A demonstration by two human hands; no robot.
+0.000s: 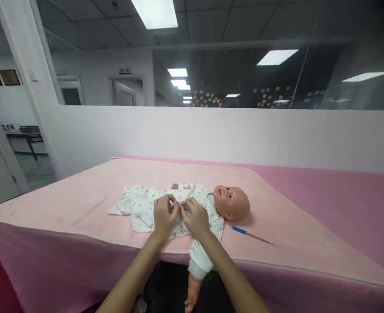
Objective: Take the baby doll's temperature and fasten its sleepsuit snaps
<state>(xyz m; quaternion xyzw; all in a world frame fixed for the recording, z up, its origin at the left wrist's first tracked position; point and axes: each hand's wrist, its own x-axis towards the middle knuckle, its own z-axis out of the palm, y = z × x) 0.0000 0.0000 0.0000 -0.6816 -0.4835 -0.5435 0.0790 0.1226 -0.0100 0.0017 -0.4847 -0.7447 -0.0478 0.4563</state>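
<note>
Pinching the printed garment (141,216) at centre frame, the left hand (164,216) and right hand (196,218) hold fingertips together; the doll (233,203) already wears it, though front closure is unclear.

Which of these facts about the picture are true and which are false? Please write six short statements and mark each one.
1. The doll wears white printed clothes. True.
2. The left hand and the right hand are both at the clothes. True.
3. The doll lies face down. False: it lies on its back.
4. A thin stick with a blue end lies on the pink blanket. True.
5. The right hand holds the stick. False: the stick lies apart from both hands.
6. Both doll arms rest on the blanket. False: one arm hangs over the near edge.
</note>
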